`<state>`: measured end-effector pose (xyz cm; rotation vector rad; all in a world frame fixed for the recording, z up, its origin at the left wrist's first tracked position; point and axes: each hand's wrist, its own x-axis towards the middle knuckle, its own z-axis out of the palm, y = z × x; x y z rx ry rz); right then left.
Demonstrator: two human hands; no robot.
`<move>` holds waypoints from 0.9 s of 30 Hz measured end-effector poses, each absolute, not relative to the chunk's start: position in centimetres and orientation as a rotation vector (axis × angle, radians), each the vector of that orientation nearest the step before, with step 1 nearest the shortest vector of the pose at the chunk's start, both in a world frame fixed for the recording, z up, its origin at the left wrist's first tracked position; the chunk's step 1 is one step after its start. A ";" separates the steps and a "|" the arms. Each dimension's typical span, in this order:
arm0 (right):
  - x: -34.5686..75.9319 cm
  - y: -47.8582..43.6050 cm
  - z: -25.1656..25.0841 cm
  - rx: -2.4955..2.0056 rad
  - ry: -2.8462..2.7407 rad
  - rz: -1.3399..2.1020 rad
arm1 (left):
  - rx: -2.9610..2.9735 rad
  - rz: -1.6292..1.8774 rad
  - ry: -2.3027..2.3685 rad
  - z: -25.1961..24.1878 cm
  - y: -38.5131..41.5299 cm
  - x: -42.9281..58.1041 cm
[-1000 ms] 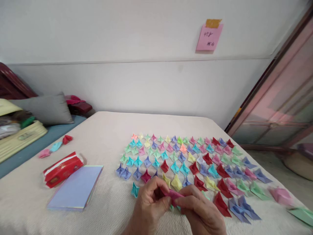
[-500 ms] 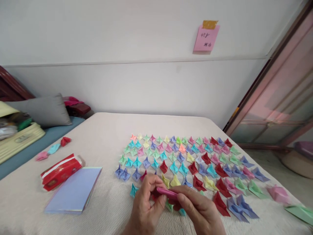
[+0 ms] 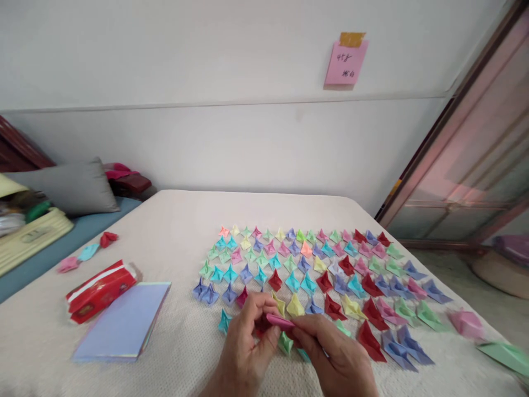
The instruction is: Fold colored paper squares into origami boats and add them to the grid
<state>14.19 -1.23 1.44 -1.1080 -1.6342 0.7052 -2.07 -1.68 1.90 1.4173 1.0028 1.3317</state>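
Observation:
Both my hands pinch one pink folded paper piece [image 3: 280, 321] low in the middle of the view. My left hand [image 3: 243, 353] grips its left end with fingers closed. My right hand [image 3: 334, 361] holds the right end, fingers closed too. Just beyond them lie rows of several small folded paper shapes [image 3: 306, 264] in red, blue, green, yellow and pink, spread on a cream textured cloth [image 3: 182, 231]. A teal shape [image 3: 224, 321] lies by my left hand and a green one [image 3: 285, 343] sits under the held piece.
A stack of pale blue paper sheets [image 3: 119, 325] lies at left, with a red packet [image 3: 99, 288] beside it. Three loose folded pieces [image 3: 85, 252] sit near the cloth's left edge. A grey pillow [image 3: 70, 187], a cream box [image 3: 28, 237] and a pink wall note [image 3: 345, 62] are farther off.
My hands have kept the pink piece and worked it slightly, with the fingers shifting along it. The camera view has drifted a little; the rows of shapes have not moved.

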 end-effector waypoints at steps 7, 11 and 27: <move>13.6 -1.3 2.2 -1.073 -1.309 1.118 | 1.240 1.315 1.079 1.8 -1.4 -2.4; 13.4 -1.4 2.7 -1.024 -1.133 1.321 | 1.119 1.266 0.987 1.2 -0.9 -2.9; 13.7 -1.3 2.8 -0.943 -0.930 1.438 | 1.202 1.227 0.907 2.6 -1.1 -2.1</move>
